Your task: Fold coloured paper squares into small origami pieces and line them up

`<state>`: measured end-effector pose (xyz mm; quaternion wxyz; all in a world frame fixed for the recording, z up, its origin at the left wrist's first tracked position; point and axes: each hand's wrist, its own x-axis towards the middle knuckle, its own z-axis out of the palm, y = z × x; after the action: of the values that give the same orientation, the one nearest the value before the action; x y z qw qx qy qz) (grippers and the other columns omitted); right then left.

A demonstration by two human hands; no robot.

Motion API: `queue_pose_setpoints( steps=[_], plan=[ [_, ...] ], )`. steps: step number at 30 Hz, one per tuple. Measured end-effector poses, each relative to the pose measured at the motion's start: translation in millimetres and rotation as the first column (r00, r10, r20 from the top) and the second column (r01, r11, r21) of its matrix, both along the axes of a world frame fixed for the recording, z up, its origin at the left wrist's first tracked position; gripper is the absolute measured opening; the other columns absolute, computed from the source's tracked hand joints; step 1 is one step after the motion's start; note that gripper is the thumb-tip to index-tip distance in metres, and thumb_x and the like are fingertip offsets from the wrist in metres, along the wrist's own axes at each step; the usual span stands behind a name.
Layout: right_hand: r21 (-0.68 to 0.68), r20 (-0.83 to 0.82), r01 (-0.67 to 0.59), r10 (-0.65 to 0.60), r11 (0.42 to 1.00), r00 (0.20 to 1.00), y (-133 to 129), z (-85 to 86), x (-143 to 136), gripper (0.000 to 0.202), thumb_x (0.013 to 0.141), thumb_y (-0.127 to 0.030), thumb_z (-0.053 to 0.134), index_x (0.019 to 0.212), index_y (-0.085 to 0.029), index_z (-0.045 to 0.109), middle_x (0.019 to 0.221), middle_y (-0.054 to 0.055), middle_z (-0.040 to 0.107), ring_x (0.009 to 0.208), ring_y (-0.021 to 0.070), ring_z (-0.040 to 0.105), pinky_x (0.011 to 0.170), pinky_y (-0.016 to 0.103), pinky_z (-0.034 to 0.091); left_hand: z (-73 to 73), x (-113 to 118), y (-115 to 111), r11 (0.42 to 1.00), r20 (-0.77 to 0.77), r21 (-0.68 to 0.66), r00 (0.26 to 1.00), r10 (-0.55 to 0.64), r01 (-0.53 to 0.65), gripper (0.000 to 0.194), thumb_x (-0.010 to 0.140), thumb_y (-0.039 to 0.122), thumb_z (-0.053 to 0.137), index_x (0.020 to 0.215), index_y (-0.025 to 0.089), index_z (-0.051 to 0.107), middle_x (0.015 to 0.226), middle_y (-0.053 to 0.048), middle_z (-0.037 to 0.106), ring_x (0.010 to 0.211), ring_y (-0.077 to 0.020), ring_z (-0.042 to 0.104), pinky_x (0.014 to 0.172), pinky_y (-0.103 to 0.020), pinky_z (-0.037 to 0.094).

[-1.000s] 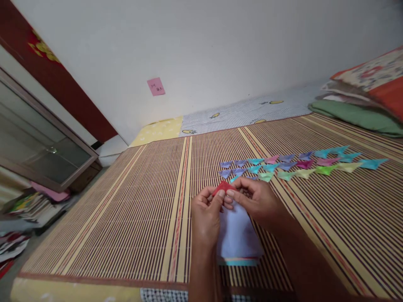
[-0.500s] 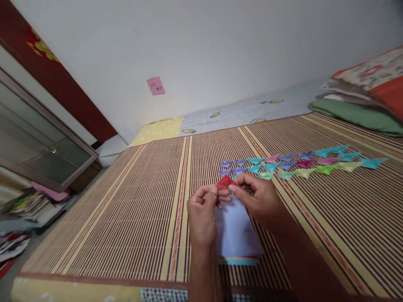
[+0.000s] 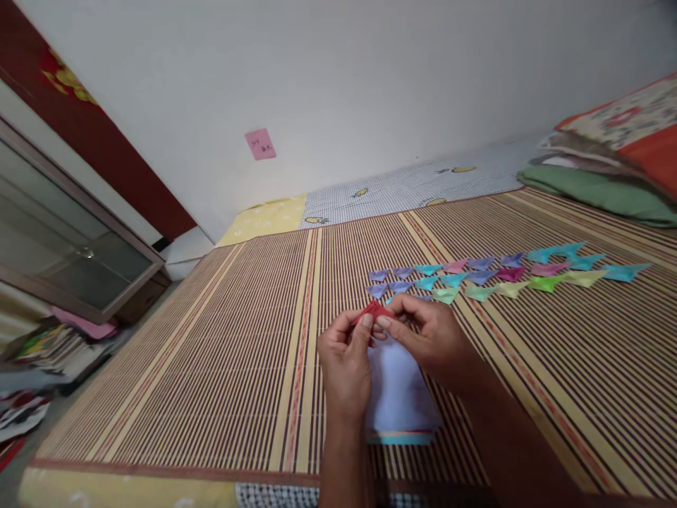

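- A plain white wall [image 3: 343, 77] fills the top of the view, with a small pink note [image 3: 260, 144] stuck on it.
- A striped bamboo mat [image 3: 211, 353] covers a bed, over a yellow and checked sheet [image 3: 402, 190].
- Folded bedding and a pillow [image 3: 613, 155] are stacked at far right.
- A glass-fronted cabinet [image 3: 68, 247] stands at left beside a dark red door [image 3: 95, 134].

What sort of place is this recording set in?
Most likely a bedroom at home: a striped bamboo mat covers a bed with a patterned sheet, and folded bedding is stacked by the white wall.
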<state>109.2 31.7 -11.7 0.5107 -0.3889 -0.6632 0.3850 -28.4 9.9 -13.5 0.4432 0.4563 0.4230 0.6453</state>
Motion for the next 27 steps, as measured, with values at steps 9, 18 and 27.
queue_pose_setpoints(
  steps=[9, 18, 27],
  plan=[
    [-0.058, -0.107, -0.030, 0.023, 0.998, 0.994, 5, -1.7, 5, 0.034, 0.097, -0.036, 0.057, 0.068, -0.020, 0.060, 0.060, -0.003, 0.054, 0.058, 0.0129, 0.051, 0.057, 0.027, 0.038, 2.9, -4, -1, 0.983, 0.028, 0.035, 0.984, -0.179, 0.178, 0.030, 0.102, 0.036, 0.057, 0.093, 0.016, 0.078, 0.074, -0.005, 0.075, 0.065, -0.0141, 0.066, 0.064, -0.025, 0.049],
    [-0.235, -0.348, -0.227, 0.136, 0.945, 0.928, 7, -8.6, 3, 0.040, 0.098, -0.049, 0.059, 0.071, -0.019, 0.061, 0.063, -0.003, 0.053, 0.055, 0.0109, 0.044, 0.052, 0.026, 0.032, 5.6, -4, -3, 0.996, -0.037, 0.033, 0.996, -0.085, 0.086, 0.043, 0.084, 0.020, 0.079, 0.126, 0.027, 0.071, 0.100, -0.002, 0.073, 0.090, -0.0154, 0.068, 0.081, -0.028, 0.053],
    [-0.248, -0.403, -0.238, 0.124, 0.939, 0.907, 8, -10.4, -5, 0.039, 0.095, -0.052, 0.063, 0.073, -0.019, 0.061, 0.065, -0.002, 0.055, 0.057, 0.0114, 0.046, 0.055, 0.027, 0.035, 7.4, -1, -8, 0.985, -0.332, 0.164, 0.943, 0.002, 0.056, 0.034, 0.097, 0.019, 0.061, 0.129, 0.027, 0.071, 0.121, -0.008, 0.070, 0.111, -0.0237, 0.065, 0.096, -0.040, 0.051]
  ],
)
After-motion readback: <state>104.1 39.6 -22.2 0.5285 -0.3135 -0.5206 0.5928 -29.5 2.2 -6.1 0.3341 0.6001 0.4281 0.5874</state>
